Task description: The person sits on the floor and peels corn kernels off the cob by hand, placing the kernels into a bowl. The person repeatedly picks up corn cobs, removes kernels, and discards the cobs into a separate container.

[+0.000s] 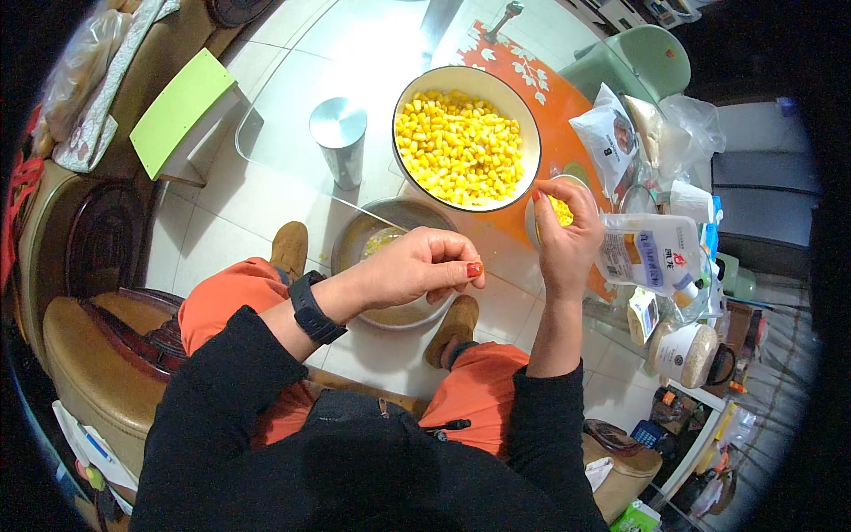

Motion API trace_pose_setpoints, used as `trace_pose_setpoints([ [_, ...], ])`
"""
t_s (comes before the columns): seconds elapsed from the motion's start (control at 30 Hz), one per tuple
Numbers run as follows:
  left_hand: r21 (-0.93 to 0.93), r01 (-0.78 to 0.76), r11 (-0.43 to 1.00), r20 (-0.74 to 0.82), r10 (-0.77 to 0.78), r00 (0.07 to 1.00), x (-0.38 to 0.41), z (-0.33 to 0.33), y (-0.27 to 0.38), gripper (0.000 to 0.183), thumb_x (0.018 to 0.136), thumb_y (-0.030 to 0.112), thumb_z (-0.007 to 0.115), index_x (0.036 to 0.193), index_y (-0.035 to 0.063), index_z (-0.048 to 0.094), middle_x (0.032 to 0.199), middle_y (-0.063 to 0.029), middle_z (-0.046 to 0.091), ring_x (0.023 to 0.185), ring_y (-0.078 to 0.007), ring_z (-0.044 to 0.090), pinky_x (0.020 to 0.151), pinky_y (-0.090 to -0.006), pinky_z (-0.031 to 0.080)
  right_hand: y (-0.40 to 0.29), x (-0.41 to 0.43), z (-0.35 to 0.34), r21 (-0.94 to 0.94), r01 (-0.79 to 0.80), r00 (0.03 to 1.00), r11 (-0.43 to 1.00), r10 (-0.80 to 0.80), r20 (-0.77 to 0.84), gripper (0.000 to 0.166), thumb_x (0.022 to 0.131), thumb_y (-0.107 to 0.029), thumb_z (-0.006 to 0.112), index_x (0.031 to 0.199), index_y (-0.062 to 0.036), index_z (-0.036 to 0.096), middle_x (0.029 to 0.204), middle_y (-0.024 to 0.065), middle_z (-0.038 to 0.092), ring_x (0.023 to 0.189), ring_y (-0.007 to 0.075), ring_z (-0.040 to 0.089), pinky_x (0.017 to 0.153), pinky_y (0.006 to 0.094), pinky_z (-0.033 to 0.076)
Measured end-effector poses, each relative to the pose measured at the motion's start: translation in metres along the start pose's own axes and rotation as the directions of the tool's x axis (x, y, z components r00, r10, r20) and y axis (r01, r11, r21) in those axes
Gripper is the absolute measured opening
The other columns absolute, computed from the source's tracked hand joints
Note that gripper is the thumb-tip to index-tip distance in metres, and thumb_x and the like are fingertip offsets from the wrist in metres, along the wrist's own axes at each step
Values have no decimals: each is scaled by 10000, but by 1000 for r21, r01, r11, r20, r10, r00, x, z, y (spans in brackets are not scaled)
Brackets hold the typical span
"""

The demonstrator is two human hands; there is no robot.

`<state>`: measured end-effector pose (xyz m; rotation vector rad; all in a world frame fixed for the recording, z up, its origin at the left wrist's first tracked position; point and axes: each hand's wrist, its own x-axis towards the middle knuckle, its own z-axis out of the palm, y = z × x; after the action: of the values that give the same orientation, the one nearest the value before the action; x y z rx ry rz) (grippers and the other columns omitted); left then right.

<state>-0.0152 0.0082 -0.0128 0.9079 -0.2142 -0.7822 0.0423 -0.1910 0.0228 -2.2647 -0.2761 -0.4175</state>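
Observation:
My left hand, with a dark watch band at the wrist, is over a round metal basin below the glass table's edge. Its fingertips are pinched together; whether a small bit lies between them I cannot tell. My right hand is raised beside a small bowl of yellow corn kernels, thumb and forefinger nearly meeting, and partly hides that bowl. A large cream bowl with a dark rim, holding many loose corn kernels, stands on the table just beyond both hands. Yellowish bits lie in the basin.
A metal cylinder is left of the large bowl. On the right are a clear labelled package, white bags and a grain jar. A green stool is at left; a brown seat lies nearer.

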Motion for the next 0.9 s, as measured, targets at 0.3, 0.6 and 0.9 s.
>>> trace_pose_setpoints([
  [0.3, 100, 74, 992, 9, -76, 997, -12, -10, 3, 297, 872, 212, 620, 672, 96, 435, 626, 66, 398, 551, -30, 357, 481, -195, 293, -9, 12, 12, -137, 131, 982, 982, -109, 157, 100, 752, -107, 673, 732, -14, 640, 787, 92, 615, 796, 244, 535, 744, 343, 414],
  [0.6, 89, -28, 996, -44, 32, 998, -18, -14, -1, 319, 781, 61, 661, 648, 113, 376, 635, 77, 397, 583, -16, 344, 521, -189, 295, -31, 14, 18, -355, 89, 954, 931, 23, 300, 173, 710, -200, 699, 671, -33, 673, 708, 105, 585, 767, 273, 524, 730, 377, 420],
  [0.9, -45, 24, 999, -15, -24, 1000, -23, -12, 9, 260, 782, 44, 628, 690, 103, 393, 661, 58, 438, 546, -23, 376, 462, -185, 300, -47, 49, 33, -660, 162, 765, 734, 329, 554, 200, 621, -207, 701, 694, -22, 686, 720, 195, 636, 661, 360, 599, 639, 435, 488],
])
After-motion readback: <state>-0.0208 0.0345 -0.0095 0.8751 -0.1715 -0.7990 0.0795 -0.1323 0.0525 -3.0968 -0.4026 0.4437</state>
